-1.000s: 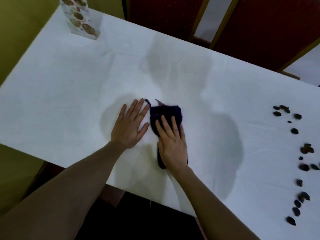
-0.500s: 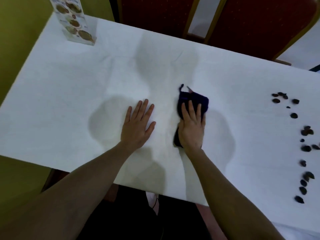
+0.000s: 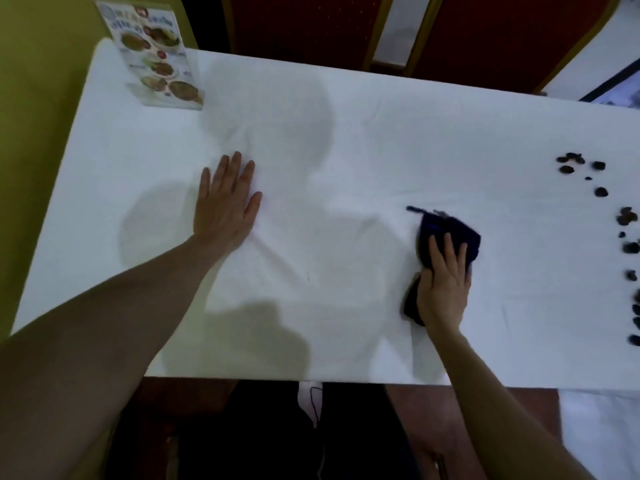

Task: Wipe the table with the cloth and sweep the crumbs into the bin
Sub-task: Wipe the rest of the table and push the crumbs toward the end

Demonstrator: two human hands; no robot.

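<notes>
While flat, right hand (image 3: 445, 289) fingers (image 3: 449, 249) cover cloth (image 3: 450, 230).

No text could be read anywhere. The menu card (image 3: 157, 60) standing at the bench's far left corner carried print (beside pictures of dishes), but it was too blurred to make out.

Wall (image 3: 38, 81): olive-green, left of the left hand (image 3: 225, 202).
Chairs (image 3: 298, 26): red-backed, gold-framed, beyond the hands.
Floor (image 3: 412, 420): dark brown, below.
Light: dim, soft shadows.
</notes>
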